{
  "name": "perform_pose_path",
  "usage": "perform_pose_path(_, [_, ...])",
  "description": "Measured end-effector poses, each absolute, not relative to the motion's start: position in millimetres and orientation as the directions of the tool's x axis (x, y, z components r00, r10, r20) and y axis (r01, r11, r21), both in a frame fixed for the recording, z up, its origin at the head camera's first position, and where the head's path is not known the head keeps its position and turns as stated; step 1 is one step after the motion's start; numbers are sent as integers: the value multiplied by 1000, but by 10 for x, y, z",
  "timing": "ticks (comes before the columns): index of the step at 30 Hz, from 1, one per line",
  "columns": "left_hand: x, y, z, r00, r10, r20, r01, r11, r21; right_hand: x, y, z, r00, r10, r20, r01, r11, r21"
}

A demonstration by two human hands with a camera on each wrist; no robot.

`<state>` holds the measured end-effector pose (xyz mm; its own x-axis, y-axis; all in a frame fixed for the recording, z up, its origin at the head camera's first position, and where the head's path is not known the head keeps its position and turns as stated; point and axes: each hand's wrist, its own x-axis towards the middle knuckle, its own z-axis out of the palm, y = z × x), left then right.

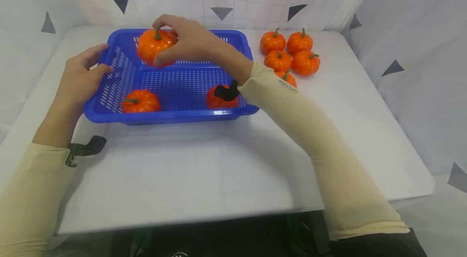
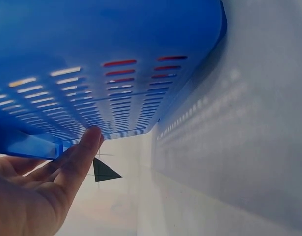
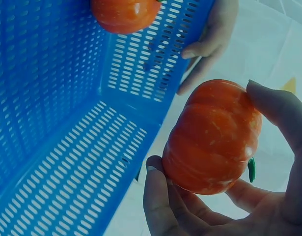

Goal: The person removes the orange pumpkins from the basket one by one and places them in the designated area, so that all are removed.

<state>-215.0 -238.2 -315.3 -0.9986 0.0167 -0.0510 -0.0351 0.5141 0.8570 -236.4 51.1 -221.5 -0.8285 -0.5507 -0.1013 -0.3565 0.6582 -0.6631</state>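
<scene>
My right hand (image 1: 195,40) holds a small orange pumpkin (image 1: 150,46) with a green stem over the back left of a blue slotted basket (image 1: 178,84). In the right wrist view, thumb and fingers span the pumpkin (image 3: 209,137) from opposite sides, its stem pointing toward the palm. My left hand (image 1: 78,78) grips the basket's left end by the rim; in the left wrist view its fingers (image 2: 77,160) lie along the outside of the wall. Inside the basket, one pumpkin (image 1: 142,101) lies front left and another (image 1: 220,102) front right, partly hidden by the right wrist's strap.
Several more pumpkins (image 1: 305,63) stand grouped on the white table (image 1: 365,139) to the right of the basket, one partly behind the right sleeve. A white sheet with grid lines and dark triangles (image 1: 221,13) rises behind the table. The table's front edge runs below.
</scene>
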Motion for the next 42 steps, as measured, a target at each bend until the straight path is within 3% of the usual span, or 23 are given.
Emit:
perform_pose_path(8, [-2145,-2383,-3158,-999,20,-40,-24,506,862,-2309,727,-2150,-855,-517,-33,-372,656,-656])
perform_pose_path(16, [-2128,-2398,-3169,-999,18,-51,-35,517,855,-2253,966,-2132,-871,-489,-41,-324,635,-702])
perform_pose_path(33, [-2140,-2399,-3145,-998,13,-67,-50,522,851,-2060,1410,-2164,-936,-351,-33,-239,701,-672])
perform_pose_path(42, [-2149,-2401,-3153,-998,10,-66,-50,529,847,-1961,1695,-2146,-942,-336,30,-269,696,-666])
